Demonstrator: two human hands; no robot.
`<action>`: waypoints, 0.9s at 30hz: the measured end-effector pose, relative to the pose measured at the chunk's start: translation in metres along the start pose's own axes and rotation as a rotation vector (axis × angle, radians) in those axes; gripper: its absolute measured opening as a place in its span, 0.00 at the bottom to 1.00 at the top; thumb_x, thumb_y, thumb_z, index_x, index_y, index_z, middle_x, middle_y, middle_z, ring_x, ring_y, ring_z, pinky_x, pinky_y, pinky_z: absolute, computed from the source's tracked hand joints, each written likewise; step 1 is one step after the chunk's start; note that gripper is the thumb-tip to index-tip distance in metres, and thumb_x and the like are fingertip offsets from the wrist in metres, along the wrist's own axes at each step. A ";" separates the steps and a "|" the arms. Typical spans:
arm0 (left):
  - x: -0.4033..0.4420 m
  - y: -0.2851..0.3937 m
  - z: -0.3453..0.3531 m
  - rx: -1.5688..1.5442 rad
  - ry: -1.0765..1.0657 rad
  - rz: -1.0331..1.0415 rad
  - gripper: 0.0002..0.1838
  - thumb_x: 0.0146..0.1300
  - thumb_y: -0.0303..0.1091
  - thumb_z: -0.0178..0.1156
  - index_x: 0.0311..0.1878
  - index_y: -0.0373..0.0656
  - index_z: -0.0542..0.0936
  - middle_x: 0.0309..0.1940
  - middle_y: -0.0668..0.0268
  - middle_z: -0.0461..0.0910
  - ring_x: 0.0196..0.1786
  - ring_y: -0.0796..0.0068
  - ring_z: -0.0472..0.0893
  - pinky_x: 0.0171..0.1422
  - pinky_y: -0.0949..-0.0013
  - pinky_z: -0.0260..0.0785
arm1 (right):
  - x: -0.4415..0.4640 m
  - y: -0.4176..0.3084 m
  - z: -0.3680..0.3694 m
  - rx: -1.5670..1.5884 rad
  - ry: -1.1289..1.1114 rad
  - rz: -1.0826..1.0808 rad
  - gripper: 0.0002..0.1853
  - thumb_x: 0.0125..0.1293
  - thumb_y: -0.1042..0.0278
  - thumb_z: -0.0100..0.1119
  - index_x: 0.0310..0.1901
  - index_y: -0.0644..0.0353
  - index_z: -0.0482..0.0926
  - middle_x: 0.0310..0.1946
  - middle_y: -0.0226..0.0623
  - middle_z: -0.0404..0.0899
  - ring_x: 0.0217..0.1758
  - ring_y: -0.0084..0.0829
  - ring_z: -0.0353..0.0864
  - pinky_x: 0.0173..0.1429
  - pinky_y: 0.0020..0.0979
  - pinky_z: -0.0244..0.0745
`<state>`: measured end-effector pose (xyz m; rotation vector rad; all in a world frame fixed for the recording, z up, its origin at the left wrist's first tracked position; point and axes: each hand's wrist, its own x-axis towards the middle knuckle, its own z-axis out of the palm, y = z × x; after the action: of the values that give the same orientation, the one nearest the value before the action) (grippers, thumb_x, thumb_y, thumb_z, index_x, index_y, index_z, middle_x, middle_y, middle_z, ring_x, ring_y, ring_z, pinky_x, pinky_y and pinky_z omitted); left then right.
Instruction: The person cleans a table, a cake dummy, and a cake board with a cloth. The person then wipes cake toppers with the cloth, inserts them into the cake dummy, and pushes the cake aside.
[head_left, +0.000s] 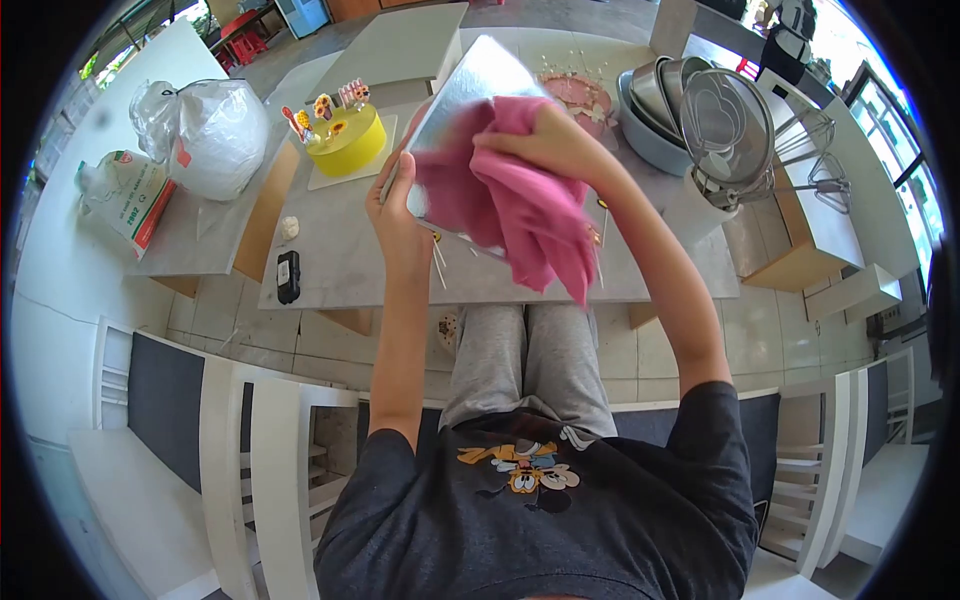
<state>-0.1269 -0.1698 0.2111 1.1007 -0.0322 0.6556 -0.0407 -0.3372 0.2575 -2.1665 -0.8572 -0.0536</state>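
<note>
My left hand point(398, 205) grips the left edge of a shiny silver cake board point(487, 72), thumb on its face. The board is tilted up above the table. In my right hand point(548, 142) is a bunched pink cloth point(540, 205), pressed against the board's face and hanging down past its lower edge. Part of the cloth is blurred. Small sticks point(438, 258) show below the board, mostly hidden by it. Left of the board, a yellow round cake point(350, 148) with figure toppers point(323, 107) stands on a pale board.
At the right are stacked metal bowls point(652, 100) and a white container point(695, 210) with whisks point(815, 187). A pink round item with crumbs point(580, 92) lies at the back. A black device point(288, 277), plastic bag point(222, 140) and printed sack point(130, 195) are at left.
</note>
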 end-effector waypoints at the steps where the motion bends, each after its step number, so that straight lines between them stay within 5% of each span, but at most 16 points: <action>1: -0.002 0.003 0.003 -0.122 -0.055 -0.062 0.19 0.63 0.36 0.49 0.49 0.27 0.70 0.44 0.58 0.74 0.45 0.72 0.74 0.50 0.71 0.65 | -0.007 -0.013 -0.001 -0.223 0.097 0.012 0.18 0.52 0.56 0.61 0.30 0.67 0.77 0.22 0.39 0.77 0.28 0.26 0.76 0.35 0.30 0.70; 2: -0.001 0.003 0.005 -0.199 -0.058 -0.039 0.20 0.63 0.36 0.49 0.51 0.28 0.68 0.46 0.58 0.73 0.46 0.70 0.74 0.51 0.69 0.65 | -0.013 -0.027 -0.005 -0.448 0.196 0.019 0.18 0.51 0.55 0.61 0.30 0.66 0.77 0.22 0.40 0.76 0.26 0.27 0.75 0.35 0.30 0.69; 6: 0.003 -0.004 -0.005 -0.304 -0.042 -0.062 0.21 0.60 0.34 0.54 0.51 0.29 0.70 0.44 0.56 0.74 0.46 0.70 0.76 0.50 0.70 0.67 | 0.007 -0.002 0.008 -0.504 0.428 -0.250 0.18 0.48 0.57 0.60 0.21 0.68 0.75 0.17 0.51 0.72 0.21 0.41 0.72 0.30 0.34 0.67; 8: 0.003 -0.009 -0.009 -0.297 -0.026 -0.078 0.20 0.60 0.35 0.54 0.51 0.29 0.70 0.45 0.57 0.74 0.46 0.69 0.75 0.50 0.70 0.67 | 0.015 -0.019 -0.003 -0.083 0.359 -0.409 0.14 0.49 0.63 0.60 0.22 0.69 0.75 0.16 0.48 0.72 0.21 0.37 0.74 0.28 0.33 0.67; 10: 0.006 -0.020 -0.014 -0.305 -0.048 -0.120 0.20 0.60 0.34 0.53 0.53 0.31 0.67 0.48 0.59 0.72 0.49 0.68 0.74 0.54 0.66 0.65 | 0.003 -0.067 -0.034 0.171 0.301 -0.085 0.11 0.53 0.67 0.59 0.28 0.70 0.75 0.16 0.40 0.73 0.23 0.25 0.75 0.27 0.30 0.68; 12: 0.008 -0.030 -0.022 -0.334 -0.002 -0.181 0.20 0.61 0.34 0.52 0.53 0.31 0.67 0.48 0.59 0.72 0.50 0.67 0.73 0.55 0.65 0.64 | 0.011 -0.063 -0.042 0.313 0.441 -0.348 0.12 0.58 0.64 0.56 0.29 0.67 0.77 0.13 0.23 0.67 0.16 0.12 0.64 0.19 0.19 0.57; 14: 0.006 -0.022 -0.019 -0.364 0.041 -0.239 0.20 0.61 0.34 0.51 0.53 0.31 0.67 0.48 0.59 0.72 0.51 0.67 0.73 0.57 0.64 0.63 | 0.012 -0.050 -0.044 0.251 0.444 -0.304 0.15 0.54 0.61 0.59 0.28 0.68 0.76 0.11 0.24 0.67 0.14 0.18 0.66 0.19 0.22 0.61; 16: 0.002 -0.011 -0.015 -0.447 0.080 -0.320 0.19 0.63 0.35 0.49 0.53 0.31 0.67 0.48 0.59 0.73 0.52 0.65 0.72 0.58 0.62 0.61 | 0.008 -0.037 -0.035 -0.159 0.183 0.162 0.20 0.45 0.65 0.62 0.36 0.72 0.73 0.27 0.46 0.77 0.32 0.41 0.78 0.37 0.35 0.72; 17: 0.004 -0.013 -0.018 -0.468 0.026 -0.315 0.19 0.64 0.36 0.48 0.53 0.32 0.68 0.49 0.58 0.72 0.52 0.63 0.72 0.58 0.61 0.61 | 0.009 -0.011 -0.012 -0.394 0.388 -0.004 0.25 0.42 0.62 0.63 0.40 0.73 0.71 0.39 0.55 0.73 0.45 0.52 0.73 0.48 0.42 0.68; 18: 0.002 -0.010 -0.015 -0.470 0.027 -0.312 0.19 0.64 0.36 0.48 0.53 0.32 0.68 0.49 0.58 0.72 0.52 0.63 0.72 0.58 0.61 0.61 | 0.002 0.001 0.009 -0.219 0.587 -0.097 0.27 0.45 0.58 0.60 0.43 0.72 0.69 0.52 0.61 0.62 0.57 0.59 0.60 0.57 0.46 0.60; 20: -0.002 0.000 -0.007 -0.451 0.087 -0.371 0.20 0.64 0.37 0.48 0.53 0.32 0.67 0.48 0.58 0.72 0.52 0.64 0.72 0.56 0.61 0.63 | 0.006 0.003 0.026 -0.101 0.868 -0.368 0.30 0.47 0.54 0.58 0.47 0.69 0.67 0.58 0.57 0.54 0.62 0.58 0.52 0.61 0.48 0.55; 21: 0.000 -0.002 -0.008 -0.453 0.086 -0.366 0.20 0.64 0.37 0.48 0.53 0.32 0.67 0.48 0.58 0.72 0.52 0.64 0.72 0.56 0.61 0.63 | 0.004 0.005 0.031 -0.102 0.869 -0.373 0.30 0.47 0.54 0.58 0.47 0.69 0.67 0.58 0.57 0.54 0.62 0.58 0.52 0.61 0.48 0.55; 23: 0.004 -0.009 -0.011 -0.510 -0.030 -0.289 0.18 0.62 0.38 0.50 0.50 0.35 0.70 0.46 0.61 0.73 0.48 0.70 0.74 0.54 0.65 0.65 | -0.011 -0.003 0.043 -0.507 0.530 -0.488 0.27 0.47 0.57 0.59 0.47 0.65 0.69 0.60 0.52 0.55 0.66 0.56 0.45 0.66 0.45 0.50; 24: 0.006 -0.012 -0.013 -0.508 -0.029 -0.286 0.18 0.62 0.38 0.50 0.50 0.35 0.70 0.46 0.61 0.73 0.48 0.70 0.74 0.54 0.65 0.65 | -0.018 -0.008 0.052 -0.481 0.503 -0.582 0.27 0.46 0.53 0.59 0.44 0.64 0.70 0.54 0.48 0.62 0.61 0.52 0.55 0.63 0.46 0.55; 27: 0.007 -0.013 -0.015 -0.413 -0.026 -0.209 0.17 0.61 0.38 0.50 0.49 0.36 0.71 0.44 0.62 0.74 0.46 0.74 0.74 0.53 0.69 0.65 | -0.022 0.002 0.072 -0.335 0.356 -0.805 0.24 0.43 0.56 0.60 0.40 0.61 0.70 0.46 0.46 0.68 0.54 0.49 0.63 0.59 0.46 0.59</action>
<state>-0.1186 -0.1581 0.1959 0.7021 -0.0708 0.4216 -0.0729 -0.3004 0.2000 -1.8662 -1.5178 -1.0080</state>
